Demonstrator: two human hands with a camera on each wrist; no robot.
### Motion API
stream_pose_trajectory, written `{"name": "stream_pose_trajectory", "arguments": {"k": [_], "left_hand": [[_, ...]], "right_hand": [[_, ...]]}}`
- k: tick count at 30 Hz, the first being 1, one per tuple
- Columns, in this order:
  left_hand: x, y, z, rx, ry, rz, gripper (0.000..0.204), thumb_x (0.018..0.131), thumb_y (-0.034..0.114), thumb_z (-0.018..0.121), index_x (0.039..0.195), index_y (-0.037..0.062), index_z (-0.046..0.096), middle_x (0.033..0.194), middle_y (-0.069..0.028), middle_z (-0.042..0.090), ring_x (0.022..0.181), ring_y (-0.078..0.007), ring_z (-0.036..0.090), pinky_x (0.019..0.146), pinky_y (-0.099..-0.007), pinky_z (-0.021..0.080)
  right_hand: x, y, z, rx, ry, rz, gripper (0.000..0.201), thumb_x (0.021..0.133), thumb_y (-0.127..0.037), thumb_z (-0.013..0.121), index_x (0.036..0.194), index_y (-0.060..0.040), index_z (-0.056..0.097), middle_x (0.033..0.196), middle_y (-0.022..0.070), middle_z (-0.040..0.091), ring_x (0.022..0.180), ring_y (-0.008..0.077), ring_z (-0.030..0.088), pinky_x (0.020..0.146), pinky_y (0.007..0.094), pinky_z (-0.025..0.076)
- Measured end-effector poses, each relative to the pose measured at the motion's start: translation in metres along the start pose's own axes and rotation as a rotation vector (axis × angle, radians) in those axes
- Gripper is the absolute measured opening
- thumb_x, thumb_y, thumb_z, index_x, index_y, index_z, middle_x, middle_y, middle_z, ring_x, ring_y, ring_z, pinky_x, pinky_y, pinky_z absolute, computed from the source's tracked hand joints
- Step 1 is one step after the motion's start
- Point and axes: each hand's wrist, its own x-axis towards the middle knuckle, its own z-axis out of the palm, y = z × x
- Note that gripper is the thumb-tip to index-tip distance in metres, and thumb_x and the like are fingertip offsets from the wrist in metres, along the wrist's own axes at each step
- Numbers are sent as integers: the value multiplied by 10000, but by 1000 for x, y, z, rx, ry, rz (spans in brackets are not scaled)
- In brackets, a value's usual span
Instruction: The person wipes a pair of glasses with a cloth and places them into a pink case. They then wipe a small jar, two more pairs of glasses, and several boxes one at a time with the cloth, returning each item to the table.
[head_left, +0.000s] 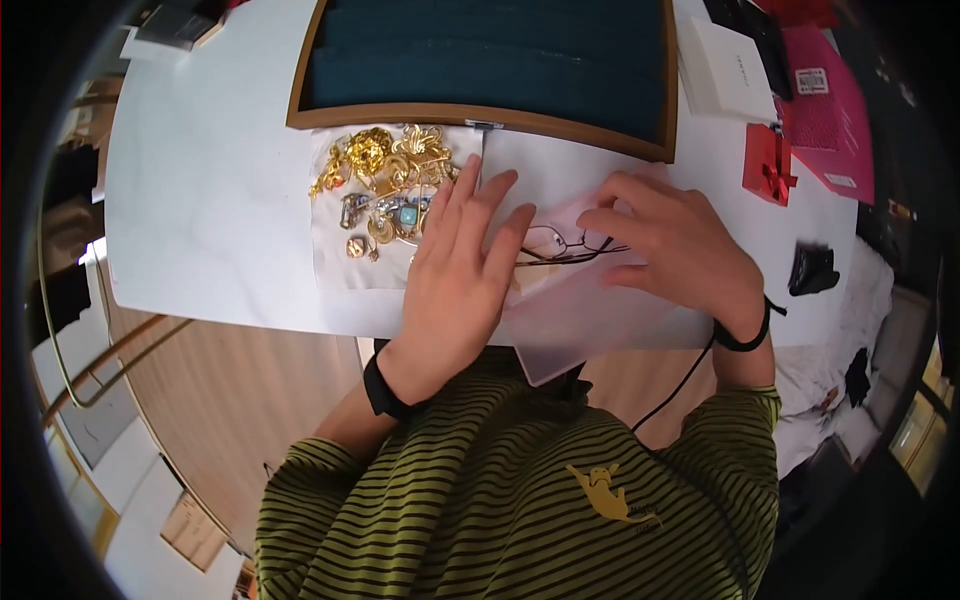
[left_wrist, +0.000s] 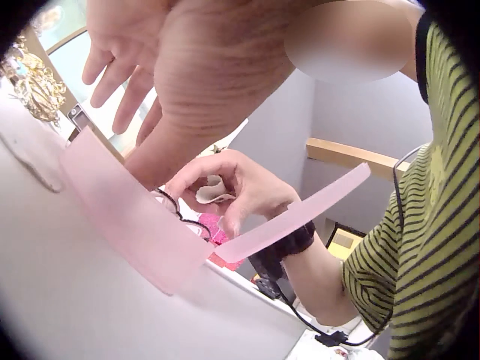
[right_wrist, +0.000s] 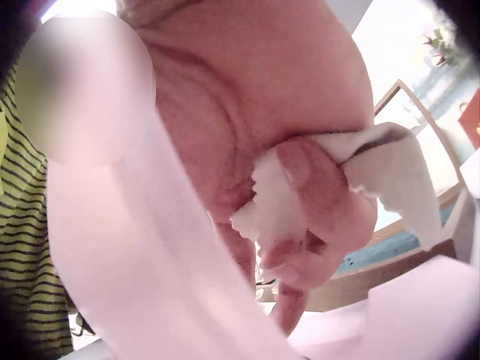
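Thin dark-framed glasses (head_left: 572, 247) lie between the hands on a pink translucent sheet (head_left: 575, 325), whose front part juts past the table edge. The left hand (head_left: 455, 275) has its fingers extended beside the glasses, the thumb tip close to one lens; whether it touches them is unclear. The fingers of the right hand (head_left: 675, 240) curl above the other end of the glasses. In the right wrist view those fingers hold a small white cloth (right_wrist: 401, 184) with a jagged edge; the left wrist view also shows this cloth (left_wrist: 213, 190) in the hand.
Gold jewellery (head_left: 375, 155) and a turquoise-stoned piece (head_left: 408, 215) lie on a pale cloth (head_left: 340, 270) left of the hands. Behind is a wooden case (head_left: 560, 123) with dark lining. To the right are a red box (head_left: 765, 165), a pink bag (head_left: 830, 130) and a black item (head_left: 812, 268).
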Motion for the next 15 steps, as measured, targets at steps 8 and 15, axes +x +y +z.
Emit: {"name": "stream_pose_trajectory", "arguments": {"k": [8,15], "left_hand": [[-5,12,-5,-125,8,-70,431,662,-10,666,1082,30,575,1242,-148,484,1226,-402,437,992,-503,392],[-7,19,-6,-228,92,-37,491,608,44,797,1060,61,606,1231,-129,510,1212,-374,462,962,-448,435]], "right_hand": [[2,1,26,-112,235,-61,76,678,-126,699,692,-88,635,832,34,493,806,186,556,603,320,475],[-4,14,26,80,382,-128,39,698,-107,687,693,-92,651,743,0,517,744,177,532,586,318,454]]}}
